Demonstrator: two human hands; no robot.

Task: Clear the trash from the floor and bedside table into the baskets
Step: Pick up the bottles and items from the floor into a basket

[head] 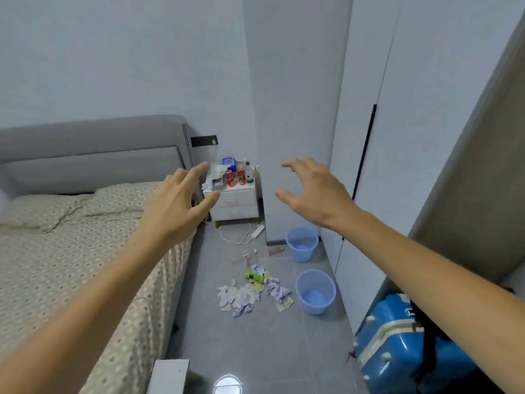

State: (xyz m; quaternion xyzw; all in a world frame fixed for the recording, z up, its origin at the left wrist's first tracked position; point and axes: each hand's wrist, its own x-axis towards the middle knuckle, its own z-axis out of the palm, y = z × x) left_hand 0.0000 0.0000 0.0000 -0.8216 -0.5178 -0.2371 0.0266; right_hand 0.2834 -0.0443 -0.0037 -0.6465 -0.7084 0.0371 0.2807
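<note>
Crumpled paper scraps (250, 294) and a green bottle (254, 276) lie in a heap on the grey floor between the bed and two blue baskets. One basket (315, 291) stands near the heap, the other basket (302, 243) farther back. The white bedside table (235, 199) carries two red cans (236, 177), a clear bottle (249, 173), a blue box and tissues. My left hand (176, 206) and my right hand (315, 191) are stretched out in the air, fingers spread, holding nothing, well above and short of the trash.
A bed (71, 251) with a patterned sheet fills the left. White wardrobe doors (369, 166) line the right, with a blue suitcase (397, 345) at their foot. A white power strip (257, 231) and cable lie below the bedside table. Small items (250, 254) lie behind the heap.
</note>
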